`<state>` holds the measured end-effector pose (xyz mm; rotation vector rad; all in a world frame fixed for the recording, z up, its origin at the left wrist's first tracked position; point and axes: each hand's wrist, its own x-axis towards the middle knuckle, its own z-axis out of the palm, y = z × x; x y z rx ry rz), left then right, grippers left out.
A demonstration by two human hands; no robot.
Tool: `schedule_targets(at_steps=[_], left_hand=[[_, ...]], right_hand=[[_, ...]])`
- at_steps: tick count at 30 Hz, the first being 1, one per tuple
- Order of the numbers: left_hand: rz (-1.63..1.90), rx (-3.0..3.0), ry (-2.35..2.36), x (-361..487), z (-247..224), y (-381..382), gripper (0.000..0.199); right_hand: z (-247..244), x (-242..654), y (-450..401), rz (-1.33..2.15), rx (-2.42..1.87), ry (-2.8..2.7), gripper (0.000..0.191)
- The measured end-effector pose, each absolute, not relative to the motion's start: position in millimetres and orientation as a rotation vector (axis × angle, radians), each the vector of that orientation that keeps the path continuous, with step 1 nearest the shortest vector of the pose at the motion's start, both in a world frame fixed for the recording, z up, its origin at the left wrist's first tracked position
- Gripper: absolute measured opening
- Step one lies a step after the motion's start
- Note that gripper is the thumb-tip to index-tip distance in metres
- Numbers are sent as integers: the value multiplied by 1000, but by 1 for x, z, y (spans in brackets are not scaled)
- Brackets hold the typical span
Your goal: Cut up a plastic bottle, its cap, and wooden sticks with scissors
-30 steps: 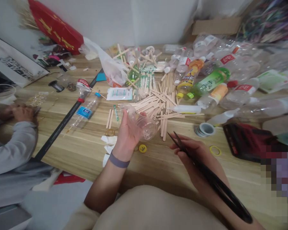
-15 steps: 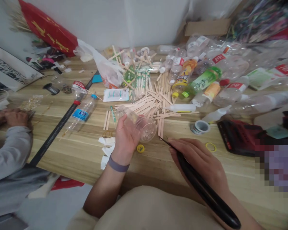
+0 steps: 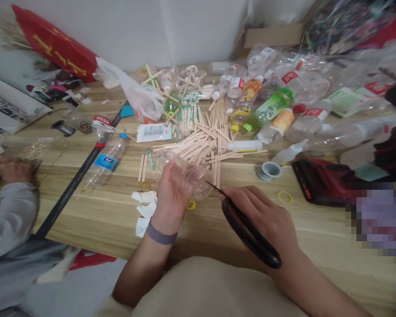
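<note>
My left hand, with a band at its wrist, is closed around a clear plastic bottle, its round end turned toward my right hand. In my right hand are black-handled scissors. Their thin dark tip reaches the round end of the bottle; whether it pierces the plastic I cannot tell. Partly behind the bottle lies a yellow cap. Torn white paper rests left of my left wrist. Flat wooden sticks are heaped just beyond the bottle.
Several plastic bottles crowd the back right. A red and black power tool, a wire spool and a yellow ring lie to the right. At left are a labelled bottle, a black strip and another person's hand.
My right hand has moved left and slightly up, bringing the scissors' tip from beside the bottle to its round end. My left hand keeps hold of the bottle. The view has shifted slightly.
</note>
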<state>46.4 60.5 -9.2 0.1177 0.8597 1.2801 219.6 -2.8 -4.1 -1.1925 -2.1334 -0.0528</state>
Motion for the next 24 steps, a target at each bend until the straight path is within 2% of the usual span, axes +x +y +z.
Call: schedule_targets(at_steps=[11, 24], left_hand=[[1415, 110, 816, 53, -9, 51, 18], [1348, 91, 854, 57, -1, 44, 25]], right_hand=[[3, 219, -5, -195, -1183, -2208, 24], [4, 218, -12, -230, -1203, -2233, 26]])
